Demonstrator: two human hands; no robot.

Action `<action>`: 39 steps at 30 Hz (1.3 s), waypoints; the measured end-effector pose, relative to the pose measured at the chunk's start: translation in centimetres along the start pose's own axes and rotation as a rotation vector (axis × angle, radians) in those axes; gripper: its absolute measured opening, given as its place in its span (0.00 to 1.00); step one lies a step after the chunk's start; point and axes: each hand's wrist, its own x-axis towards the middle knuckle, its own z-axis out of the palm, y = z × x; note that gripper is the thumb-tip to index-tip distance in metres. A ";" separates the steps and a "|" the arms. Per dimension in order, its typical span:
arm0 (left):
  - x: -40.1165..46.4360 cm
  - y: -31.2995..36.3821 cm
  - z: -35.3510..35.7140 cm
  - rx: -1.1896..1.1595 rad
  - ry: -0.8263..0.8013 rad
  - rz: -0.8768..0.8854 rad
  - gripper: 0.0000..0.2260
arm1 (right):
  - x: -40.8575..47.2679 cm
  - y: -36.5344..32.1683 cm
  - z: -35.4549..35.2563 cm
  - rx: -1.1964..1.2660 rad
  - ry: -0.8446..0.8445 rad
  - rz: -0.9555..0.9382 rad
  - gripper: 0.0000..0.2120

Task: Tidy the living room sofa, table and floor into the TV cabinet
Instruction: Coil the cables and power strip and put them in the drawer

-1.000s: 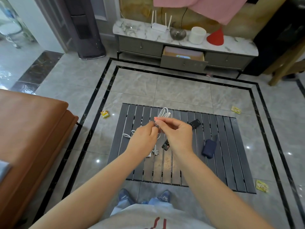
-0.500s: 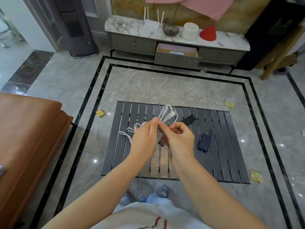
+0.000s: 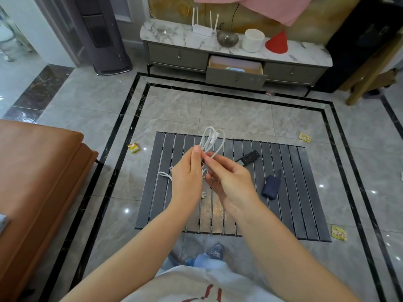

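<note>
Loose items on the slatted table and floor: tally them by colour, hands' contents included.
White: 1, the cable both hands hold
Black: 1, the remote
Dark blue: 1, the pouch
Yellow: 3, floor wrappers
Total: 6

Desk [image 3: 165, 192] centre floor, sofa [image 3: 39, 182] to its left, TV cabinet [image 3: 178, 55] behind with drawer [image 3: 235, 78] open. Remote [image 3: 248, 158] and pouch [image 3: 271, 188] on desk's right half. Both hands hold cable [image 3: 214, 140] above desk.
</note>
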 end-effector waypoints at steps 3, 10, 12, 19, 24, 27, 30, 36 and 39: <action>0.1 -0.2 -0.1 -0.024 0.002 -0.009 0.17 | 0.3 -0.4 -0.4 -0.175 -0.059 -0.114 0.09; 0.5 0.2 -0.2 -0.132 -0.044 -0.033 0.13 | 0.5 -1.1 -1.2 -0.324 -0.102 -0.278 0.09; 0.3 0.6 -0.2 -0.186 -0.089 -0.056 0.12 | 0.5 -1.6 -1.5 -0.319 -0.111 -0.295 0.09; 0.7 1.1 -0.6 -0.588 -0.442 -0.343 0.12 | 1.3 -3.5 -3.0 -0.342 -0.240 -0.241 0.19; 1.0 2.1 -1.3 -0.668 -0.679 -0.572 0.21 | 1.4 -4.2 -3.5 -0.478 -0.380 -0.280 0.13; 1.2 2.0 -1.4 -0.699 -0.693 -0.640 0.21 | 1.5 -4.5 -3.4 -0.528 -0.346 -0.342 0.10; 1.5 1.6 -0.9 -0.620 -0.614 -0.537 0.16 | 2.1 -4.2 -3.3 -0.547 -0.302 -0.355 0.09; 1.2 1.3 -0.6 -0.074 -0.361 -0.095 0.15 | 2.6 -4.0 -3.0 -0.556 -0.177 -0.329 0.09; 1.2 1.0 -1.2 0.154 -0.409 0.073 0.04 | 2.8 -3.9 -3.1 -0.561 -0.085 -0.339 0.09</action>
